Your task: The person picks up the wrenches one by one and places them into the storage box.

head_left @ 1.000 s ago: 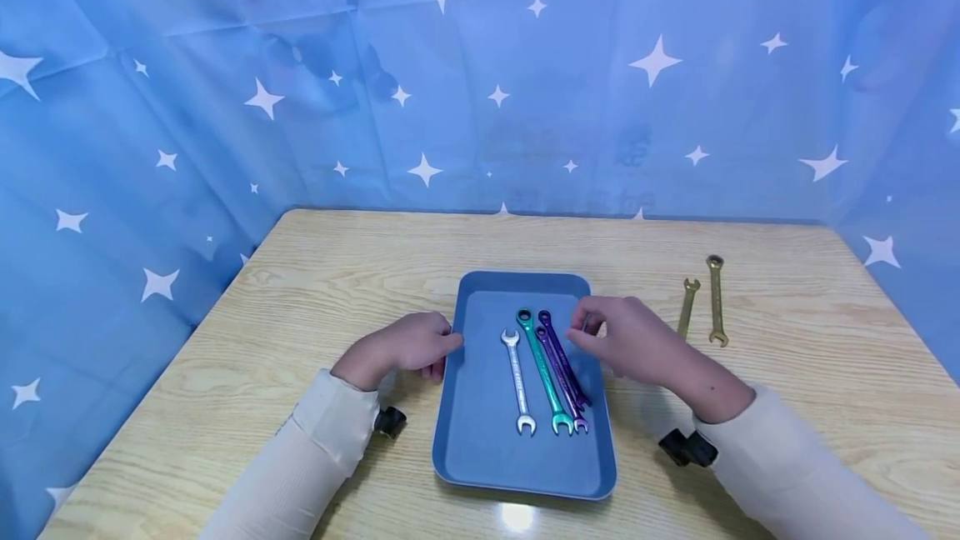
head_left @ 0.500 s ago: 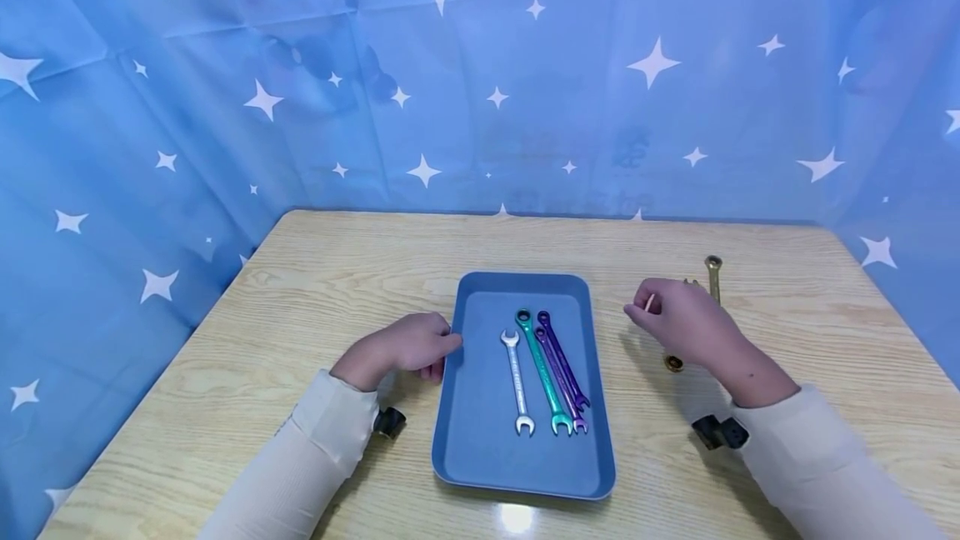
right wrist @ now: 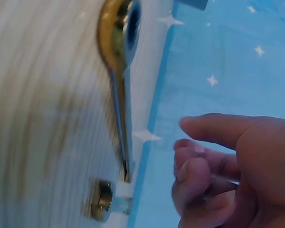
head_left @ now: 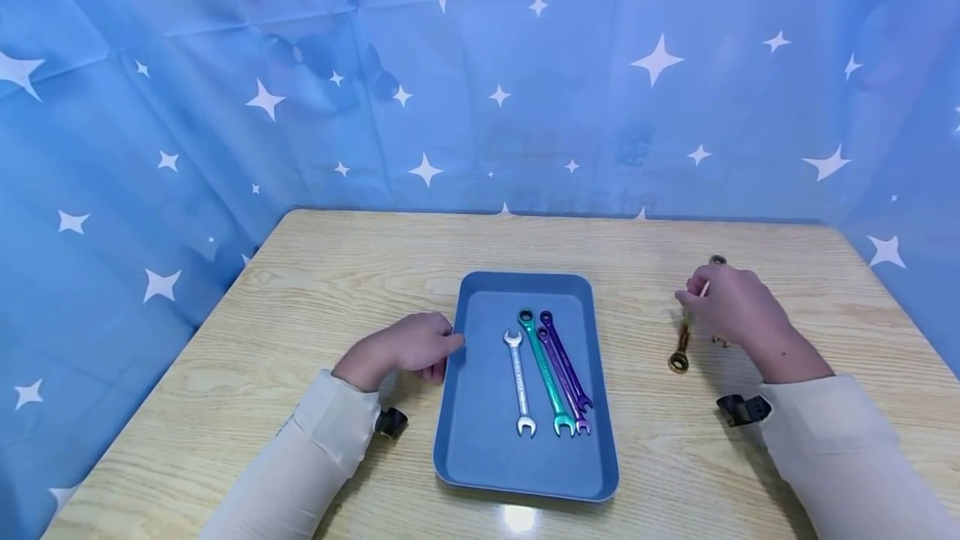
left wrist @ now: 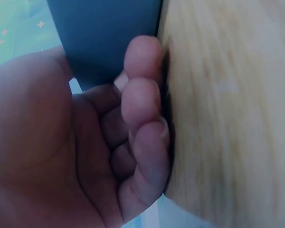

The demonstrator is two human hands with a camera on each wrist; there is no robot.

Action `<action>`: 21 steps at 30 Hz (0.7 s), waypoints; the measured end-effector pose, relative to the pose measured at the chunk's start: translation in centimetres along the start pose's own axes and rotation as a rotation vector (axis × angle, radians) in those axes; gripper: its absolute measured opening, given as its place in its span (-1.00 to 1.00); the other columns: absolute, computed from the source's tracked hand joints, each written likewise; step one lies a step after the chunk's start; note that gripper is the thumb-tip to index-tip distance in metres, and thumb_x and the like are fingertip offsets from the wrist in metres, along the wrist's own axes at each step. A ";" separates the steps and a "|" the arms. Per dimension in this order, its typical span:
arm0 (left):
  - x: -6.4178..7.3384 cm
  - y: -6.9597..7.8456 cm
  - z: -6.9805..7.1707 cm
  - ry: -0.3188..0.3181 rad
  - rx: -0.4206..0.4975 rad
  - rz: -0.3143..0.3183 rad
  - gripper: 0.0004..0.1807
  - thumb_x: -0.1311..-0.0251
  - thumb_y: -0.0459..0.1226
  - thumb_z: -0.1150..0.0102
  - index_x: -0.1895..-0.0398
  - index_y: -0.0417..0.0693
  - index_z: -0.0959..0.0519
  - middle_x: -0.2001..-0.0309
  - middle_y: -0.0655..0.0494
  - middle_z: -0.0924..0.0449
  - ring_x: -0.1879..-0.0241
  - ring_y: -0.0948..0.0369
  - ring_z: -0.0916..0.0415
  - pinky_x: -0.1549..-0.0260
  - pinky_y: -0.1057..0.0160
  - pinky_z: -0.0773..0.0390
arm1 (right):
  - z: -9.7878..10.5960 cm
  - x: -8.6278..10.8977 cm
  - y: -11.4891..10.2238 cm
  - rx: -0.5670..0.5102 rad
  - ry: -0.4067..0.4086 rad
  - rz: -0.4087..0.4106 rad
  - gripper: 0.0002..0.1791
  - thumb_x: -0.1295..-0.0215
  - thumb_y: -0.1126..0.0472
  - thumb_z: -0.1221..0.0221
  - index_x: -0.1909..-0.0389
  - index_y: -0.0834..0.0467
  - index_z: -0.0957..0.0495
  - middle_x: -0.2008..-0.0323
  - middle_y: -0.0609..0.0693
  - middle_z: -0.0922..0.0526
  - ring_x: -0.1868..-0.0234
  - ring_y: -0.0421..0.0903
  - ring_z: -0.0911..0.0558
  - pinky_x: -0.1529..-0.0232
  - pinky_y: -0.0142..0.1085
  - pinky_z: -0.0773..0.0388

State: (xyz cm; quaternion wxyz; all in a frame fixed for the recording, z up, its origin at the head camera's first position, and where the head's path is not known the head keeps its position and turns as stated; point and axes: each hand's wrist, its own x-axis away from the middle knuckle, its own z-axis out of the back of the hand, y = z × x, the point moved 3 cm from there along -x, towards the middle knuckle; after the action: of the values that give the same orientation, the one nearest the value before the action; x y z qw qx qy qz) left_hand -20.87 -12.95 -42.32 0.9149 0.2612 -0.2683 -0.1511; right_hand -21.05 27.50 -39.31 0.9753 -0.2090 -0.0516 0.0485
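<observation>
- The right hand (head_left: 738,302) is raised over the 2 gold wrenches at the right of the bench (head_left: 337,265), and it holds nothing; in its wrist view the fingers are loosely bent, the thumb extended, and clear of the metal.
- The nearer gold wrench (head_left: 681,348) lies under the right hand's fingertips, its ring end poking out toward the person; the hand hides its other end.
- The farther gold wrench (head_left: 718,260) lies mostly hidden below the same hand: its ring end shows just past the knuckles, its jaw end just under the palm.
- The left hand (head_left: 420,344) is well apart from both gold wrenches, with the tray (head_left: 527,490) between. It grips the tray's left edge, thumb over the rim, fingers curled outside, low beside the bench.
- In the tray lie 4 wrenches, all lengthwise: the silver wrench (head_left: 520,382) nearest the left hand, the green wrench (head_left: 546,373) in the middle, and 2 purple wrenches (head_left: 561,373) close together toward the right wall.
- Behind the bench hangs a blue cloth (head_left: 465,107) with white stars.
</observation>
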 end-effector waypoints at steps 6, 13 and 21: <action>0.0 0.0 0.0 -0.003 0.000 0.002 -0.49 -0.43 -0.11 0.16 0.66 -0.04 -0.62 0.68 0.11 -0.63 0.67 0.21 -0.50 0.60 0.29 -0.41 | -0.1 -0.1 1.2 0.014 -0.127 -0.037 -0.59 -0.47 0.05 -0.04 0.62 0.10 -0.40 0.73 -0.08 -0.42 0.69 -0.10 -0.51 0.57 -0.24 -0.33; 0.0 0.0 0.0 -0.005 0.003 0.001 -0.50 -0.41 -0.12 0.15 0.66 -0.04 -0.61 0.68 0.11 -0.63 0.67 0.21 -0.50 0.60 0.29 -0.41 | -0.9 -0.3 1.5 0.034 -0.209 -0.039 -0.47 -0.47 -0.01 -0.05 0.76 -0.01 -0.29 0.83 -0.16 -0.28 0.77 -0.18 -0.34 0.58 -0.25 -0.31; -0.2 -0.2 0.0 -0.002 0.001 -0.008 -0.50 -0.43 -0.11 0.15 0.66 -0.05 -0.59 0.69 0.11 -0.63 0.69 0.21 -0.49 0.62 0.29 -0.39 | -1.4 -0.4 1.7 -0.001 -0.261 -0.067 -0.45 -0.47 -0.05 -0.04 0.77 -0.04 -0.25 0.83 -0.18 -0.22 0.79 -0.22 -0.25 0.62 -0.27 -0.32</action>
State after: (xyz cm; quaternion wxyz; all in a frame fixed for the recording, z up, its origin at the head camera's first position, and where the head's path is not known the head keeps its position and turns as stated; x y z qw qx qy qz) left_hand -21.06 -13.03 -42.46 0.9138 0.2627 -0.2682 -0.1550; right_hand -21.44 28.44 -41.32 0.9613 -0.1996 -0.1851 0.0427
